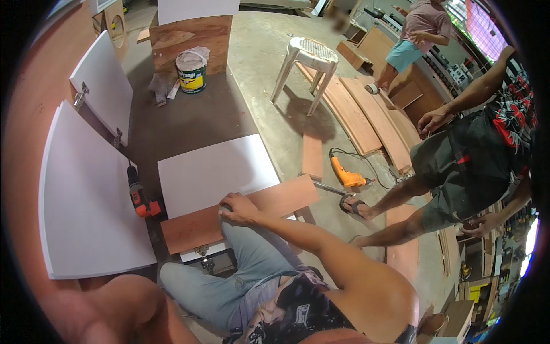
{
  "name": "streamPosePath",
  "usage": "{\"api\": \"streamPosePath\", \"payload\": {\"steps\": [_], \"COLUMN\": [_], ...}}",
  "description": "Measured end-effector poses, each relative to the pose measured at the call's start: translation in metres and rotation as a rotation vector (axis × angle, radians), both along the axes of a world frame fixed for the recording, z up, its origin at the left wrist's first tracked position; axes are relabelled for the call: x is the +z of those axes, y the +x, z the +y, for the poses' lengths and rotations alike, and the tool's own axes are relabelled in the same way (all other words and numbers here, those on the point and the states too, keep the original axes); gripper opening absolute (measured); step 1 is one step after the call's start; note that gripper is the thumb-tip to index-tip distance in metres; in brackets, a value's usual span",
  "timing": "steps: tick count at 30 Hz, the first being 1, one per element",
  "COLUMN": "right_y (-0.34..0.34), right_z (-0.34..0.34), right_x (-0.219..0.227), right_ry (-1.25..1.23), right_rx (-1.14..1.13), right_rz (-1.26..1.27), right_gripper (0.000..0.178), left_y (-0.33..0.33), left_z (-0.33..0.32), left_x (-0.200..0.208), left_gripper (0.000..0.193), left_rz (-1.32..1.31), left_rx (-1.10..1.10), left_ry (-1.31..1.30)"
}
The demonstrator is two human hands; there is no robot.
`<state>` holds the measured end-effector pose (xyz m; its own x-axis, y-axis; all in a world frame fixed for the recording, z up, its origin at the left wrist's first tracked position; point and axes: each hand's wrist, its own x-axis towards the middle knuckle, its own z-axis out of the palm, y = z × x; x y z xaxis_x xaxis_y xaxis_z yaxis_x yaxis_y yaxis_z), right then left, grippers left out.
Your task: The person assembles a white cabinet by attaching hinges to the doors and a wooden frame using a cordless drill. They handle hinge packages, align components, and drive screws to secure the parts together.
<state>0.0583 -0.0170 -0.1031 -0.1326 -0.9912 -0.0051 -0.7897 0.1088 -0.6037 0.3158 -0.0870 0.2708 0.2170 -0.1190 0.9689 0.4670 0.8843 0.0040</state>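
Observation:
My right hand [238,208] lies loosely over my bent knee, beside a narrow reddish-brown wooden board [281,196]. Its fingers are slightly curled and hold nothing that I can see. The board lies slantwise across a white panel [215,167] on the floor. Metal hinges [206,261] show below the board, near my shin. My left arm is raised close to the camera at the lower left, where the hand [74,315] is blurred and its fingers cannot be made out.
A red-black cordless drill [140,198] stands beside a white door panel [94,200] at left. An orange corded drill [348,172], a white plastic stool [309,54] and long planks [358,126] lie ahead right. A paint bucket [192,71] stands farther off. A co-worker [458,155] stands at right.

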Motion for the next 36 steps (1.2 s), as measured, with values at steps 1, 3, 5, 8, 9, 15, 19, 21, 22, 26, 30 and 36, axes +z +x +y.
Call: {"api": "streamPosePath", "payload": {"steps": [1, 3, 5, 8, 9, 15, 19, 21, 22, 26, 30, 36], "right_y": [0.003, -0.009, -0.005, -0.016, -0.022, -0.01, -0.01, -0.006, -0.007, -0.018, -0.009, -0.055], "right_z": [-0.005, 0.013, 0.006, 0.013, 0.011, 0.008, 0.013, 0.008, 0.01, 0.009, 0.01, 0.006], "right_x": [0.001, -0.003, 0.01, -0.001, -0.006, 0.0, 0.005, 0.009, 0.009, 0.014, 0.018, -0.02], "right_ry": [-0.002, 0.054, 0.043, 0.058, 0.058, 0.014, 0.048, 0.045, 0.029, 0.039, 0.009, 0.097], "right_rx": [0.009, -0.034, -0.012, -0.001, 0.003, -0.042, -0.081, -0.069, -0.069, -0.086, -0.071, -0.124], "right_rz": [-0.011, -0.005, -0.019, -0.01, -0.001, -0.101, -0.115, -0.14, -0.14, -0.18, -0.147, -0.622], "right_gripper": [0.042, 0.042, 0.043, 0.043, 0.043, 0.042, 0.04, 0.039, 0.039, 0.039, 0.038, 0.04], "left_y": [-0.014, -0.064, -0.109, -0.195, -0.219, -0.291, -0.309, -0.319, -0.323, -0.34, -0.35, -0.33], "left_z": [0.0, -0.003, 0.007, 0.048, 0.066, 0.149, 0.165, 0.169, 0.173, 0.178, 0.178, 0.144], "left_x": [-0.006, -0.036, -0.045, -0.082, -0.091, -0.089, -0.07, -0.073, -0.074, -0.077, -0.073, -0.085], "left_gripper": [0.051, 0.041, 0.032, 0.026, 0.027, 0.023, 0.019, 0.019, 0.02, 0.019, 0.023, 0.031], "left_rz": [-0.044, -0.15, -0.307, -0.652, -0.79, -0.91, -0.937, -0.942, -0.913, -0.922, -0.9, -0.961], "left_rx": [-0.028, -0.172, -0.289, -0.638, -0.766, -0.94, -0.922, -0.923, -0.94, -0.96, -0.996, -0.884], "left_ry": [0.106, 0.394, 0.566, 0.644, 0.636, 0.446, 0.395, 0.422, 0.447, 0.387, 0.445, 0.439]}}
